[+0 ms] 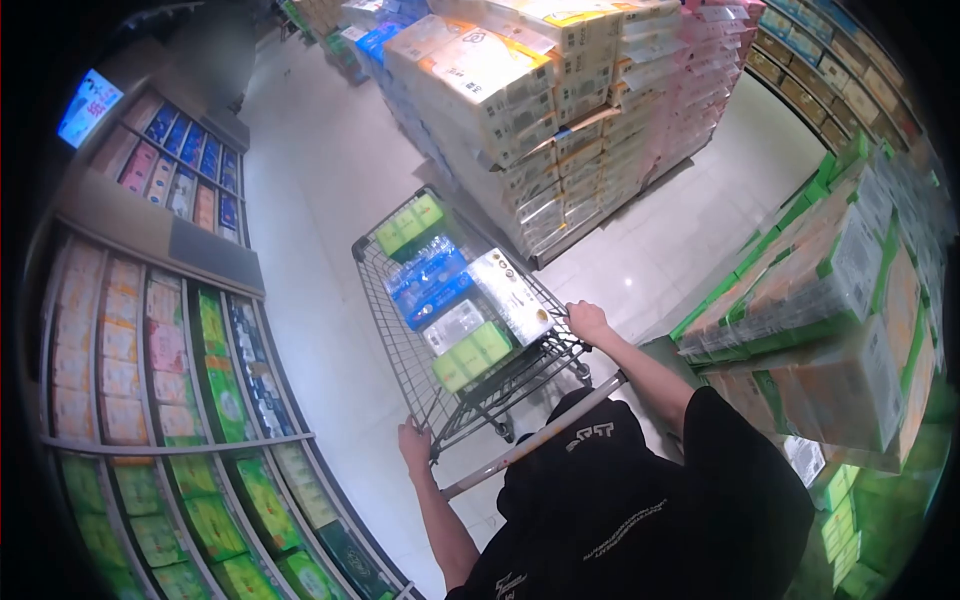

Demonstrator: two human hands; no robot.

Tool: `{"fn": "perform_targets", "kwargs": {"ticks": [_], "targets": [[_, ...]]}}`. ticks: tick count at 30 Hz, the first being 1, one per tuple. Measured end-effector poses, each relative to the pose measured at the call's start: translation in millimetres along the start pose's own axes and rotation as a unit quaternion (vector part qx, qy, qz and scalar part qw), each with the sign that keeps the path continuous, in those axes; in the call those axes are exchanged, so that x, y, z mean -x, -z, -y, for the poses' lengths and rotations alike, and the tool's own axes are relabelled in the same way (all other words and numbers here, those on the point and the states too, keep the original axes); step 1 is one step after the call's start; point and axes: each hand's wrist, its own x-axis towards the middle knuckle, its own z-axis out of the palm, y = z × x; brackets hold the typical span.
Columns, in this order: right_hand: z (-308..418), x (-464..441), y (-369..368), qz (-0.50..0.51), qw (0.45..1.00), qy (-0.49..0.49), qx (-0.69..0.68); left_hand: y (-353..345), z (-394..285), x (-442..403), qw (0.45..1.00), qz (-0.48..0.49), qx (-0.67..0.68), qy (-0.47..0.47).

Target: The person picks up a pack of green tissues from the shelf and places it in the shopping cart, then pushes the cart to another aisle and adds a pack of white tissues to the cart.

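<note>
A wire shopping cart [385,325] stands in front of me, its handle bar [535,440] near my body. At the cart's left rear corner my left hand [414,440] is closed round the frame. My right hand [587,323] grips the right rear corner of the frame. Inside the basket lie green packs [472,357] at the near end, another green pack [410,222] at the far end, blue packs [430,287] in the middle, a grey-white pack [454,326] and a large white pack [508,297] along the right side.
Shelves of packaged goods [215,430] line the left side. A tall pallet stack of packs [560,130] stands ahead, just beyond the cart. Wrapped boxes with green edges [800,310] are piled close on the right. Pale tiled floor [310,300] runs between cart and shelves.
</note>
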Motion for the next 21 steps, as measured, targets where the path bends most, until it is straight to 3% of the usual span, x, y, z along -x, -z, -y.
{"fn": "perform_targets", "kwargs": {"ticks": [2, 12, 21], "targets": [[9, -12, 4, -0.053, 0.998, -0.014, 0.039, -2, 0, -13, 1.0, 0.0, -0.001, -0.006], [23, -76, 18, -0.072, 0.997, 0.038, 0.018, 3, 0, -70, 0.999, 0.026, -0.023, 0.019], [39, -135, 17, -0.088, 0.996, 0.006, -0.03, 10, 9, -138, 0.997, 0.069, -0.024, 0.003]]}}
